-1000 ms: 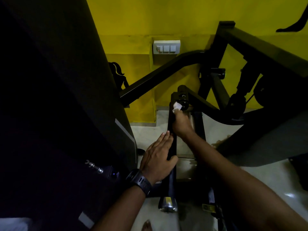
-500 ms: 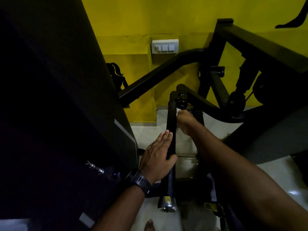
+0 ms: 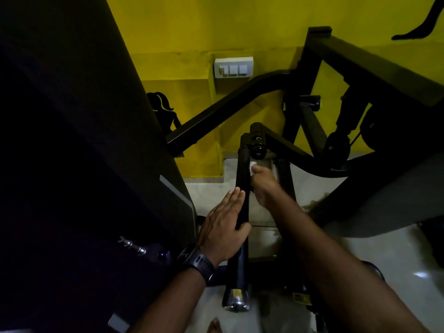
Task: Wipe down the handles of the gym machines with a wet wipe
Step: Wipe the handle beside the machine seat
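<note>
- Right hand [image 3: 263, 181], centre of the frame: blurred, fingers curled around the wet wipe [image 3: 253, 165], of which only a white corner shows. The wipe sits against the upper stretch of the handle [image 3: 243, 169], just below the pivot knob [image 3: 258, 150].
- Left hand [image 3: 223, 231], lower centre: fingers straight and flat along the handle's left side, thumb laid across the bar, so it braces rather than clamps.
- Risk: the handle hangs from a pivot. With only a flat brace on it, a hard stroke could swing it.
- Risk: little wipe is exposed, so bare fingers may rub the bar instead and leave streaks uncleaned.
- Risk: the stretch under the left palm will likely be missed unless that hand shifts.
- Clearance: the dark panel [image 3: 96, 140] crowds the left of the frame, close to the left wrist. The frame tube [image 3: 284, 179] stands just right of the wiping hand, so there is little sideways room.
- Open travel lies along the bar, down to the chrome end cap [image 3: 236, 302].
</note>
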`<state>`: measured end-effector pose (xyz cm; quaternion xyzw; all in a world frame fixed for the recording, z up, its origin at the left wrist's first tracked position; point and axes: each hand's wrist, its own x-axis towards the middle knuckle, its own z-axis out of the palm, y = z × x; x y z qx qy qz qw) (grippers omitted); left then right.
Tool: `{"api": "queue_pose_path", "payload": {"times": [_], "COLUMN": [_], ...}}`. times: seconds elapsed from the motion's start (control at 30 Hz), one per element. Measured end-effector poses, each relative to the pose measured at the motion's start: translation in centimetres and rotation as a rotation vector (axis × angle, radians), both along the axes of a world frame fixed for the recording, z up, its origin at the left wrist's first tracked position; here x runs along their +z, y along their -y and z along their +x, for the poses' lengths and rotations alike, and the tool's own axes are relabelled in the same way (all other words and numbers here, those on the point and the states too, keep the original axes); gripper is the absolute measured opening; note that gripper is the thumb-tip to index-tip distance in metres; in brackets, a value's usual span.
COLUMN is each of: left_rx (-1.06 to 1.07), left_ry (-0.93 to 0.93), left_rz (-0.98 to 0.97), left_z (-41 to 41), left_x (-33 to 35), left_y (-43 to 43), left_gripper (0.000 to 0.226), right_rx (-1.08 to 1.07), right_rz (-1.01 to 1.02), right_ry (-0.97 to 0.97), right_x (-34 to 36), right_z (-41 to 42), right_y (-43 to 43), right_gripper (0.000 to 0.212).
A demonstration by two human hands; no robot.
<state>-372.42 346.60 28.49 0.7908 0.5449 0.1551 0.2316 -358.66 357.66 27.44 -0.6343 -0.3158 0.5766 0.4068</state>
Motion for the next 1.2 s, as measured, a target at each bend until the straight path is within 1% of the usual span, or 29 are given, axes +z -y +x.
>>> {"api": "queue_pose_path", "payload": {"times": [0.07,0.13,0.17,0.23,0.27,0.33,0.4,0.5,0.57,0.67,0.83,0.97,1.03,1.13,1.2], "left_rx": [-0.001,-0.001,-0.001,0.002,0.002,0.001,-0.003,0.0,-0.002,0.0,0.003,0.001,0.005,0.005,-0.003], "left_ry": [0.008,0.013,0.019,0.028,0.029,0.018,0.006,0.01,0.026,0.019,0.024,0.007,0.006,0.01,-0.001], "left_rz": [0.002,-0.001,-0.005,-0.007,-0.005,0.005,0.011,-0.005,-0.009,-0.018,-0.012,-0.021,-0.028,-0.025,-0.023], "left_z": [0.1,0.1,0.1,0.1,0.1,0.1,0.1,0.1,0.2,0.2,0.3,0.3,0.4,0.5,0.4], "left_x": [0.1,0.1,0.2,0.2,0.2,0.2,0.3,0.4,0.4,0.2,0.0,0.2,0.3,0.3,0.2], "left_y": [0.1,0.1,0.0,0.0,0.0,0.0,0.0,-0.1,-0.2,-0.3,-0.8,-0.9,-1.1,-1.3,-1.2], "left_gripper": [0.082,0.082,0.084,0.085,0.083,0.08,0.079,0.08,0.08,0.08,0.079,0.08,0.08,0.078,0.077], "right_rx": [0.057,0.184,0.231,0.325,0.39,0.555,0.726,0.91,0.964,1.036,1.04,1.015,0.98,1.027,1.016], "right_rz": [0.137,0.27,0.323,0.447,0.501,0.543,0.545,0.616,0.684,0.71,0.707,0.614,0.623,0.641,0.61], "right_ry": [0.242,0.55,0.658,0.803,0.859,0.999,1.188,1.372,1.452,1.534,1.556,1.605,1.575,1.619,1.605], "right_x": [-0.1,-0.6,-0.5,-0.4,0.1,1.0,1.6,1.8,2.1,2.4,1.4,1.5,1.1,1.3,1.9], "right_z": [-0.5,-0.6,-0.6,-0.5,-0.3,0.4,1.4,2.2,2.3,2.5,2.8,2.0,2.1,2.4,2.2], "right_y": [0.3,0.6,0.6,0.6,0.4,-0.1,-0.3,-0.4,-1.7,-3.2,-4.0,-4.3,-3.3,-4.5,-5.2], "right_gripper": [0.043,0.056,0.055,0.046,0.046,0.055,0.066,0.069,0.068,0.065,0.069,0.072,0.073,0.073,0.074]}}
